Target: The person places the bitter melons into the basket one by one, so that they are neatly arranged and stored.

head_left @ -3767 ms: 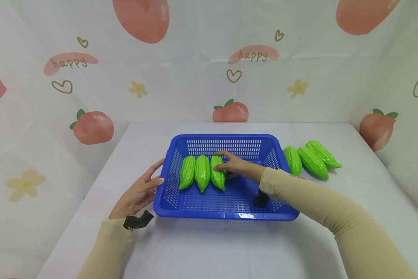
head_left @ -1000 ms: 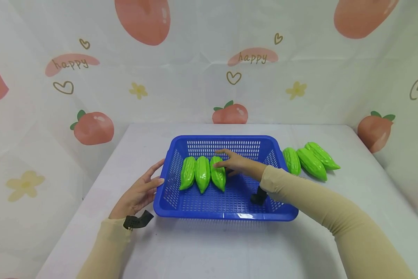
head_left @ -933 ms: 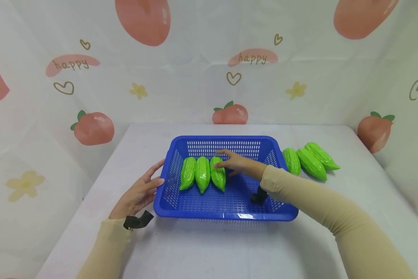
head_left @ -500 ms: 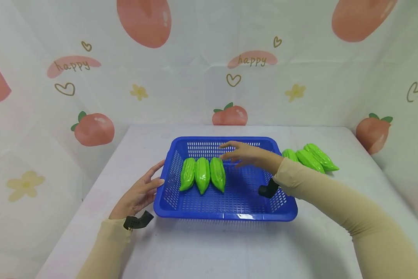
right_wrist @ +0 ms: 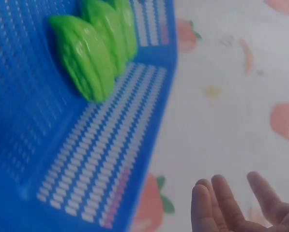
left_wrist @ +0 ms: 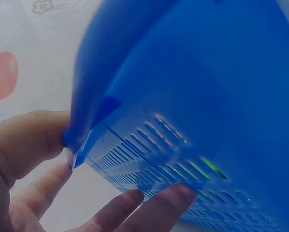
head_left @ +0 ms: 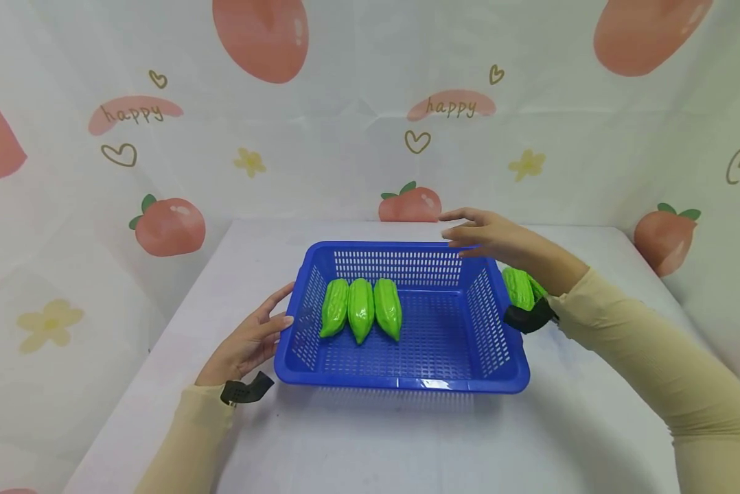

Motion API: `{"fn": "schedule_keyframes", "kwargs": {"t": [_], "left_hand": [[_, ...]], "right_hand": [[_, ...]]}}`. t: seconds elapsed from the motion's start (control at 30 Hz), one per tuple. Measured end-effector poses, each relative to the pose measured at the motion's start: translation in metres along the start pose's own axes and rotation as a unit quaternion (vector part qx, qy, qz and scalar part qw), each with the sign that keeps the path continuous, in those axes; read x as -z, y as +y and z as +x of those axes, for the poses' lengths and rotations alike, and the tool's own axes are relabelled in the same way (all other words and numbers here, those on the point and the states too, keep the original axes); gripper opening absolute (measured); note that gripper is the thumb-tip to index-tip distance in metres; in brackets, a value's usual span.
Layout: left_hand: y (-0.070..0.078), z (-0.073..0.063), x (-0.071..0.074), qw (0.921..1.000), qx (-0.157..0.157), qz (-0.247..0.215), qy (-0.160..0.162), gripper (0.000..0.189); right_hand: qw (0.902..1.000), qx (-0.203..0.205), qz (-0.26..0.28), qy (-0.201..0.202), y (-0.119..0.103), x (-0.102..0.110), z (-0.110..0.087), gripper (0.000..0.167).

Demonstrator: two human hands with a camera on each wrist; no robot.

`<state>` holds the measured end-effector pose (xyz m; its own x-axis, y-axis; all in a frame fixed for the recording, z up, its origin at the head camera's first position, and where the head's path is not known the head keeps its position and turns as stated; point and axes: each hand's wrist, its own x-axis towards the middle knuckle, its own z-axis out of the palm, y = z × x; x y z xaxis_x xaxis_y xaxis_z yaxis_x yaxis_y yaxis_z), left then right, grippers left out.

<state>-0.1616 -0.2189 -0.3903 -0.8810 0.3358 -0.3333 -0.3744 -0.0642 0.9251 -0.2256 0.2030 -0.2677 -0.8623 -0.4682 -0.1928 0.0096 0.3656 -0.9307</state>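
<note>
Three bright green bitter melons (head_left: pixel 361 309) lie side by side in the left half of a blue plastic basket (head_left: pixel 401 384). At the basket's left side my left hand (head_left: pixel 246 343) holds the rim, thumb at the edge and fingers against the outer wall; the left wrist view shows these fingers (left_wrist: pixel 163 208) on the slotted side. My right hand (head_left: pixel 500 240) is in the air over the basket's back right corner, fingers stretched out and holding nothing. In the right wrist view its fingers (right_wrist: pixel 226 203) are apart from the basket.
Right of the basket, more bitter melons (head_left: pixel 518 288) lie on the white table (head_left: pixel 370 446), partly hidden behind my right wrist. A white cloth backdrop (head_left: pixel 333 137) with printed peaches stands behind the table.
My right hand has let go of the third bitter melon in the basket, then risen and moved right and away. The left hand stays at the rim.
</note>
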Motion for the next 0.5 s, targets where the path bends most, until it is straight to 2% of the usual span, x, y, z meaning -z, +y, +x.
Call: {"fn": "schedule_keyframes", "kwargs": {"t": [0.13, 0.27, 0.4, 0.5], "left_hand": [[0.0, 0.0, 0.001, 1.0, 0.001, 0.008, -0.004, 0.072], [0.0, 0.0, 0.0, 1.0, 0.003, 0.004, -0.002, 0.073], [0.0, 0.0, 0.0, 1.0, 0.003, -0.002, -0.003, 0.073], [0.001, 0.0, 0.0, 1.0, 0.002, -0.004, -0.007, 0.073]], "right_hand": [[0.9995, 0.016, -0.006, 0.026, 0.003, 0.022, -0.017, 0.054], [0.9969, 0.05, 0.026, 0.055, 0.012, 0.046, -0.032, 0.04], [0.9878, 0.096, 0.095, 0.077, 0.022, 0.066, -0.043, 0.028], [0.9741, 0.125, 0.165, 0.091, 0.032, 0.079, -0.05, 0.025]]}}
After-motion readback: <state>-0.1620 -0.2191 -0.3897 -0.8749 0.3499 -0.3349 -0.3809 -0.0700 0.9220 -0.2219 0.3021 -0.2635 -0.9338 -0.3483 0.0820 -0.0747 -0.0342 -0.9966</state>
